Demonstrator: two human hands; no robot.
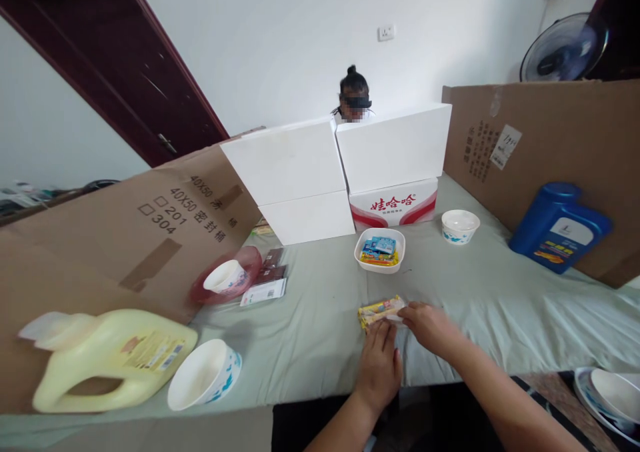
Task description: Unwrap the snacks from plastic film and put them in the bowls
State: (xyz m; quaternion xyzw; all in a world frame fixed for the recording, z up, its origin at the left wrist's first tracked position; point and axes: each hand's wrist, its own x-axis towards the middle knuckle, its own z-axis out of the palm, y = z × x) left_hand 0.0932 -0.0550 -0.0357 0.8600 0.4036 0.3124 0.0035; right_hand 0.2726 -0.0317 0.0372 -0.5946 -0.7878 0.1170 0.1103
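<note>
Two hands, left hand [379,365] and right hand [431,329], pinching yellow snack packet [380,311], long axis left-right on table [310,332]

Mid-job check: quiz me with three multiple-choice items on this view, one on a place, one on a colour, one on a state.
1. Where does the square white bowl of packets stand?
A. In front of the red-printed box
B. Beside the yellow jug
C. On top of the white boxes

2. What colour is the jug leaning on the cardboard at the right?
A. Green
B. Blue
C. Red

3. How does the paper bowl near the yellow jug lie?
A. Upright
B. Upside down
C. Tipped on its side

Answers: 1 A, it sits on the grey-green cloth just before that box. 2 B, its body and cap are blue. 3 C, its open mouth faces the camera.

Both the left hand and the right hand touch the yellow snack packet.
</note>
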